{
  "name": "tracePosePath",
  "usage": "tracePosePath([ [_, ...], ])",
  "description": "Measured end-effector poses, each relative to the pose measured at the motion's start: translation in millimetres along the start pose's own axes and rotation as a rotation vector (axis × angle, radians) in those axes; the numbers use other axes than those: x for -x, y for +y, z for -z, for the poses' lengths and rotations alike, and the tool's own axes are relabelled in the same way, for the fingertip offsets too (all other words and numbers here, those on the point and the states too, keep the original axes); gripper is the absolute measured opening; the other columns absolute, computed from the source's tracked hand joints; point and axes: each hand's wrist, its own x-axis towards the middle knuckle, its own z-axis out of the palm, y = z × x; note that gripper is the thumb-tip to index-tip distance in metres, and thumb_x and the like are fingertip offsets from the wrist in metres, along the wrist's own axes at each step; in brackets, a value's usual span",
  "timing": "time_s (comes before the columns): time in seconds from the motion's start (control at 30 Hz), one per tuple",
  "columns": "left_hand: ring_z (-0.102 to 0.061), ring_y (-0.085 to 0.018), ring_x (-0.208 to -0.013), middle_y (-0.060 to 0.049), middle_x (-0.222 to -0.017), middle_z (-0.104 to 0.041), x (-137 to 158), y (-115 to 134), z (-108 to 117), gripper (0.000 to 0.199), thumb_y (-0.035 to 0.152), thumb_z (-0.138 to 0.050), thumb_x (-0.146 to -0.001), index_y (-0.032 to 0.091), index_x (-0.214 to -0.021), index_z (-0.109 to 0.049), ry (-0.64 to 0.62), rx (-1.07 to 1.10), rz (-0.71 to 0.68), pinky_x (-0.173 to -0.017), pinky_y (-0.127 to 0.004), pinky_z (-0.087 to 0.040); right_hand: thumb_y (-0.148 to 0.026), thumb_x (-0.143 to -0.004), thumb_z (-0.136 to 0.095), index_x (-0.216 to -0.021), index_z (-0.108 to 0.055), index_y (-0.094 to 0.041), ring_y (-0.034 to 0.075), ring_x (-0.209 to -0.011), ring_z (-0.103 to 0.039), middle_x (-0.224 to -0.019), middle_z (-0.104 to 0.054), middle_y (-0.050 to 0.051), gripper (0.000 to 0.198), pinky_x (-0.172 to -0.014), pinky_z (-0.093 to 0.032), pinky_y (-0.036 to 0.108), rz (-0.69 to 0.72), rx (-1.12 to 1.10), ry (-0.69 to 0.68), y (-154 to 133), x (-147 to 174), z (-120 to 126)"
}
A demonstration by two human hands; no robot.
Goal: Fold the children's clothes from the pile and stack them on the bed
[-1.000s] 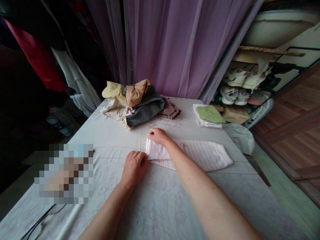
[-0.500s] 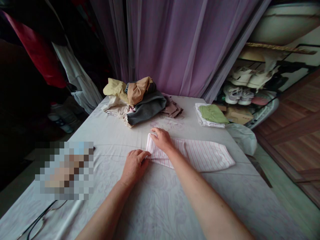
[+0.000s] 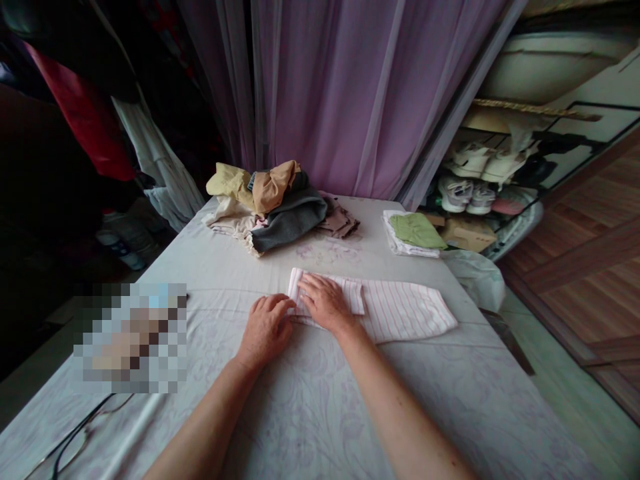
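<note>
A white garment with thin pink stripes (image 3: 407, 310) lies flat in a long shape across the table, its left part folded over itself. My right hand (image 3: 325, 301) rests palm down on the folded part, fingers spread over the fabric. At the left edge of the garment is my left hand (image 3: 266, 327); its fingers are loosely bent, with the fingertips touching the edge and the thumb lower down. What lies under my right palm is hidden.
A heap of clothes (image 3: 280, 207) lies at the table's far side. Folded green and white cloths (image 3: 413, 232) sit at the far right. Glasses (image 3: 75, 433) and a pixelated patch are on the left. Beyond stand a purple curtain (image 3: 330, 100) and shelves with shoes (image 3: 467, 193).
My right hand has moved from the garment's upper left corner down and right, flattening onto the folded part. My left hand stays at the left edge. The view has shifted slightly.
</note>
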Motion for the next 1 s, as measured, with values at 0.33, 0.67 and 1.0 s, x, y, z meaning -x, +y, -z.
tracePosePath([
  [0.33, -0.060, -0.023, -0.098, -0.005, -0.107, -0.070, 0, -8, -5, 0.027, 0.011, -0.052, -0.081, 0.023, -0.099, -0.068, -0.005, 0.037, -0.015, -0.091, -0.041, -0.044, -0.014, -0.089, -0.050, -0.106, -0.071, -0.020, 0.019, -0.110, -0.062, -0.116, -0.070, 0.008, 0.027, -0.099, -0.048, 0.035, 0.005, -0.093, 0.071, 2, 12, 3],
  [0.67, -0.063, -0.022, -0.093, -0.005, -0.100, -0.072, -3, -12, -8, 0.013, 0.027, -0.055, -0.091, 0.022, -0.098, -0.065, 0.019, 0.050, 0.016, -0.087, -0.039, -0.047, -0.018, -0.081, -0.064, -0.093, -0.070, -0.024, 0.023, -0.116, -0.058, -0.117, -0.070, 0.006, 0.015, -0.101, -0.043, 0.044, -0.060, -0.079, 0.138, 4, 52, 12],
  [1.0, -0.064, -0.023, -0.093, -0.006, -0.099, -0.072, -5, -10, -8, 0.017, 0.029, -0.050, -0.093, 0.021, -0.096, -0.064, 0.016, 0.041, 0.061, -0.087, -0.040, -0.047, -0.012, -0.081, -0.058, -0.092, -0.065, -0.022, 0.022, -0.114, -0.059, -0.118, -0.069, 0.008, 0.017, -0.102, -0.042, 0.042, -0.067, -0.088, 0.167, 9, 52, 6],
])
